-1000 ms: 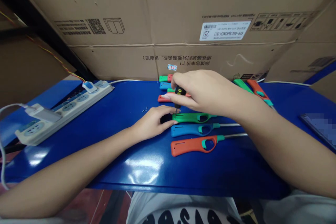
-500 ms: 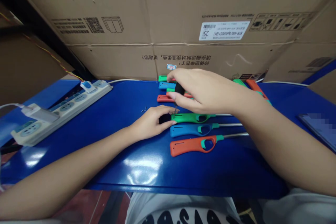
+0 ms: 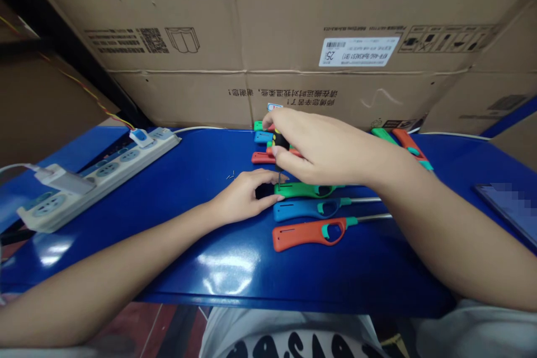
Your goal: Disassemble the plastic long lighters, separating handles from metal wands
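Note:
A green long-necked lighter [image 3: 300,189] lies on the blue table, its handle end pinched between the thumb and fingers of my left hand [image 3: 245,193]. Over it, my right hand [image 3: 312,142] is closed around the black and yellow handle of a screwdriver [image 3: 279,142]. The thin shaft points down, its tip at the handle end of the green lighter. Nearer to me lie a blue lighter [image 3: 297,210] and an orange lighter [image 3: 302,235], side by side. Behind my right hand, more lighters are partly hidden, among them a red one [image 3: 262,157].
A white power strip [image 3: 104,176] with plugs runs along the left. Small screws [image 3: 230,175] lie beyond my left hand. A large cardboard box [image 3: 210,56] walls off the back. Further lighters [image 3: 409,148] sit at the back right, a phone-like device [image 3: 507,212] at the right edge.
The screwdriver's handle has turned in my right hand, and yellow now shows on it. My left hand stays on the green lighter. The view has shifted slightly.

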`<state>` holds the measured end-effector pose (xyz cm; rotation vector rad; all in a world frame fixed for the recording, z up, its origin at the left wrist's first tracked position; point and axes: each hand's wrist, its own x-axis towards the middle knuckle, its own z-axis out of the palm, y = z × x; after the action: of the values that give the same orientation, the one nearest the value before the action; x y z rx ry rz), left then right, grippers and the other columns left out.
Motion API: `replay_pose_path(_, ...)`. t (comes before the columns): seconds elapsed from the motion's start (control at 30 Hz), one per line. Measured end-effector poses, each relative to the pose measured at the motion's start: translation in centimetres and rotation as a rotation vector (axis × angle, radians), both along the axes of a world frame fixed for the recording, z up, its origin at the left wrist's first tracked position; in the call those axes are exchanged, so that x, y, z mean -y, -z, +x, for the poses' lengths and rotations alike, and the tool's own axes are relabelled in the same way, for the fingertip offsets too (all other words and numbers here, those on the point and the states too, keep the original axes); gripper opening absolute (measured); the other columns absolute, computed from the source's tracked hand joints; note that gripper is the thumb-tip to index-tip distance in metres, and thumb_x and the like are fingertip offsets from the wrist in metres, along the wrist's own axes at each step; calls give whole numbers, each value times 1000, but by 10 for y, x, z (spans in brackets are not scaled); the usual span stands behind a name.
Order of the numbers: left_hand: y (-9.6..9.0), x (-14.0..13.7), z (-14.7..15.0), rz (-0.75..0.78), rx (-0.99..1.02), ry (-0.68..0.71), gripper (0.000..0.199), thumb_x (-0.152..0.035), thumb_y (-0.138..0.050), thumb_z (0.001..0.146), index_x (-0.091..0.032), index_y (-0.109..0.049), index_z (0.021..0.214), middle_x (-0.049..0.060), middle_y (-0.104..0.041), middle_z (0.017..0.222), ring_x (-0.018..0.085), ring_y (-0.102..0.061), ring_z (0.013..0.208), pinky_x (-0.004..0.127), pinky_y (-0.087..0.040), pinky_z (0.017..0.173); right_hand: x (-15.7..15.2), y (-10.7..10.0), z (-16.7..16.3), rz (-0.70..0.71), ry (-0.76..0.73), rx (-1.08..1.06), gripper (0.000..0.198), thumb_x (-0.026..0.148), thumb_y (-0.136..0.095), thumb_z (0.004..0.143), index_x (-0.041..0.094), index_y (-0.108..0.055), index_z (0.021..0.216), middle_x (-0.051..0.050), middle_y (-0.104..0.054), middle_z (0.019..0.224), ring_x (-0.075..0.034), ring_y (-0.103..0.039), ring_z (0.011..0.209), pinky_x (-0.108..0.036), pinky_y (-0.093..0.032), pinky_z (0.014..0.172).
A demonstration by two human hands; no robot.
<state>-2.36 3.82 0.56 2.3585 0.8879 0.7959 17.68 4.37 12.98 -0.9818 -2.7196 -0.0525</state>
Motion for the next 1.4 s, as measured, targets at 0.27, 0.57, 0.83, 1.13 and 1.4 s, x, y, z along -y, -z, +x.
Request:
replay_pose_path(0.27,3,7,-1,-14,-17,29,25,-33,-70,89,-17,-70,108,7,-77,105,25,-73,99,42,-58,96,10,-16,-18,-84,-57,108,23,31,-47,99,16,-61,110,-11,-73,101,-19,-61,74,-29,-34,61)
replay_pose_path(0.57,-14,28,7,2,-4,77,69,-38,-76,82,-22,-49,143,13,-59,143,35,-56,132,53,-45,114,18,-10,-5,-17,-96,76,25,30,-42,101,16,-62,107,-10,-72,101,-19,-61,77,-31,-32,62)
replay_pose_path(0.83,-13,68,25,-136,-127,-90,139,-65,-92,48,-24,-18,158,21,-40,151,48,-42,134,67,-39,108,20,-15,-1,8,-31,138,28,33,-42,102,17,-65,104,-9,-72,94,-17,-56,65,-31,-29,59)
replay_pose_path(1.13,-15,61,23,-179,-170,-112,91,-40,-85,58,-24,-42,137,11,-58,125,39,-54,115,57,-47,97,14,-11,2,9,-66,131,26,34,-44,100,18,-65,103,-9,-73,96,-20,-59,72,-31,-33,61)
replay_pose_path(1.4,-14,59,22,-180,-198,-119,90,-44,-87,55,-22,-45,132,13,-57,127,42,-54,117,62,-47,98,14,-10,1,-28,-101,103,31,38,-41,102,18,-63,109,-9,-72,98,-20,-60,76,-31,-35,64)
